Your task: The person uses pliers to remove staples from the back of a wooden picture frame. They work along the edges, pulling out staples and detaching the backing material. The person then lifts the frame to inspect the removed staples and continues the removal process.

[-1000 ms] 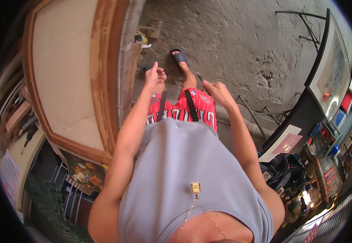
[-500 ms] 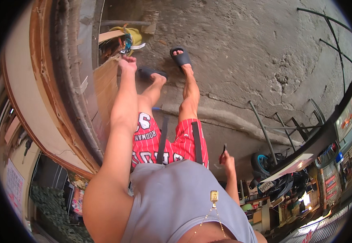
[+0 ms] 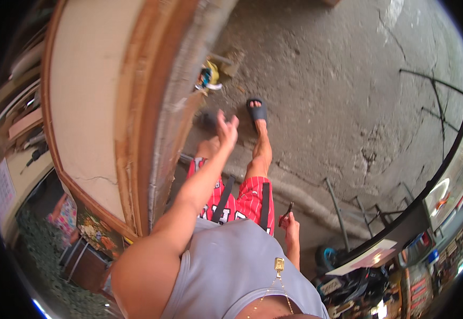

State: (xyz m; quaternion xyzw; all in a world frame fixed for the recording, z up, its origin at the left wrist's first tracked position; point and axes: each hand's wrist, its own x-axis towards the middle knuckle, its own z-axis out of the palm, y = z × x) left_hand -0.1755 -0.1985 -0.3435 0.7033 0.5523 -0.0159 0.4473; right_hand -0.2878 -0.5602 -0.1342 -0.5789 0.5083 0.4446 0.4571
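My left hand reaches out over my legs with loosely spread fingers, holding nothing, a little right of the wooden edge of a large cream panel. My right hand hangs beside my red shorts, closed on a small dark tool with a red part; its exact kind is unclear. A dark slide sandal shows on my foot on the cracked concrete; the other foot is blurred behind my left hand.
A yellow container with assorted items sits beside the panel. Right are metal stands, a black-edged framed board and piled black items. At lower left, a floral picture is near what looks like a person in floral clothing.
My left hand moved out to the left half a second ago and is now back over my legs. My right hand has lowered to my side. The view has shifted along the panel.
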